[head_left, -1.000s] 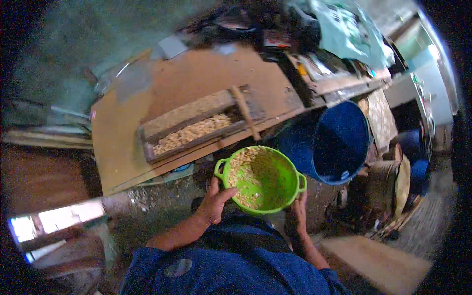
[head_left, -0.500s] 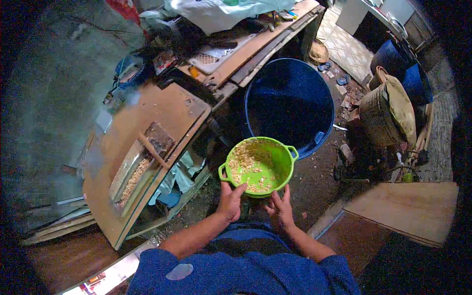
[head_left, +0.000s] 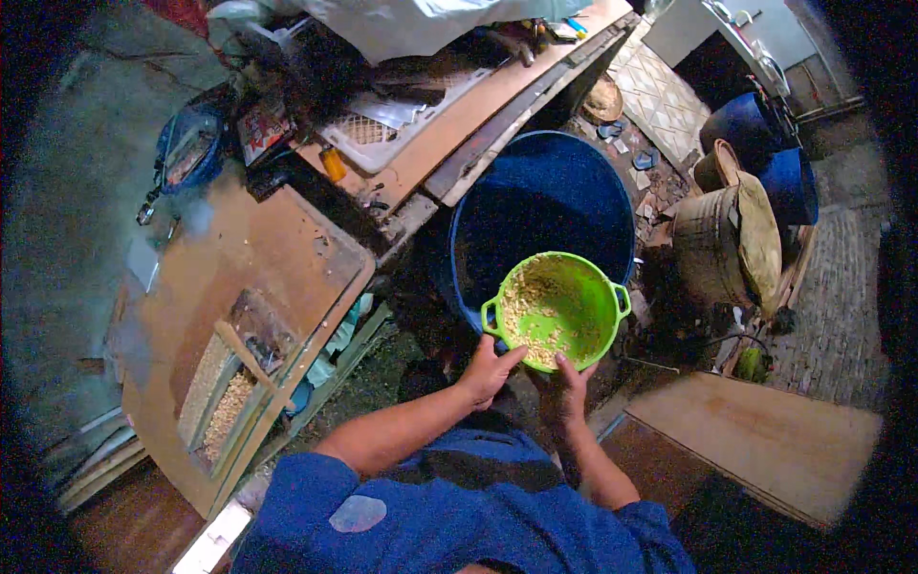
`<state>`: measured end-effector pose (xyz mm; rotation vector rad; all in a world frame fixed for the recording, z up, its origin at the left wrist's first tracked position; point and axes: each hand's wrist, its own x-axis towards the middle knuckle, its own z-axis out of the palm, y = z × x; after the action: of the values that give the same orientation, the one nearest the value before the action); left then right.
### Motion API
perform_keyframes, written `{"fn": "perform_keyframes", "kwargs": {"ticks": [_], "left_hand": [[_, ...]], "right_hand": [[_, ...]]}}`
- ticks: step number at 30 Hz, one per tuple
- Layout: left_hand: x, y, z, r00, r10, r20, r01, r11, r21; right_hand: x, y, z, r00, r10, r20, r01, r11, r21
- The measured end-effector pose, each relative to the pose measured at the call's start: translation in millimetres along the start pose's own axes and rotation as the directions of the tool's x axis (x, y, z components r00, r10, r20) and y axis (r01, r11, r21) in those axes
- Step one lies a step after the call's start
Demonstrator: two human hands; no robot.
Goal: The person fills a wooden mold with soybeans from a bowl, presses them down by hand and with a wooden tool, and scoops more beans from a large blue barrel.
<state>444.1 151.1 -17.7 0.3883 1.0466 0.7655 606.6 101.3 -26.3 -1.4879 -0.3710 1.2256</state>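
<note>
A lime-green round bowl with two side handles (head_left: 585,316) is held in front of my body, over the near rim of a large blue barrel (head_left: 545,196). Pale kernels or grain (head_left: 529,311) lie along its left inner wall and bottom. My left hand (head_left: 491,373) grips the bowl's lower left edge by the handle, thumb on the rim. On the near right side, my right hand (head_left: 564,387) clasps the rim with its thumb on top; its other fingers are hidden beneath.
To the left, a slanted wooden board (head_left: 277,220) carries a trough of pale grain (head_left: 228,411). Behind it stands a cluttered workbench (head_left: 478,115). At the right are a large woven basket (head_left: 708,244), blue drums (head_left: 789,182) and a wooden panel (head_left: 755,430). Debris (head_left: 650,206) litters the floor.
Both hands have carried the bowl to the right, and it now overlaps the barrel's near part more. The whole view has shifted somewhat. My right thumb has come over the rim.
</note>
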Motion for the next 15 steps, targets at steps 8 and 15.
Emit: {"fn": "perform_keyframes", "kwargs": {"ticks": [8, 15], "left_hand": [[88, -28, -97, 0.917, 0.270, -0.293, -0.095, 0.862, 0.497], [177, 49, -92, 0.777, 0.603, -0.181, -0.107, 0.410, 0.906]], "right_hand": [[124, 23, -3, 0.924, -0.371, -0.087, 0.264, 0.788, -0.556], [231, 106, -10, 0.983, -0.135, -0.128, -0.007, 0.661, -0.751]]}}
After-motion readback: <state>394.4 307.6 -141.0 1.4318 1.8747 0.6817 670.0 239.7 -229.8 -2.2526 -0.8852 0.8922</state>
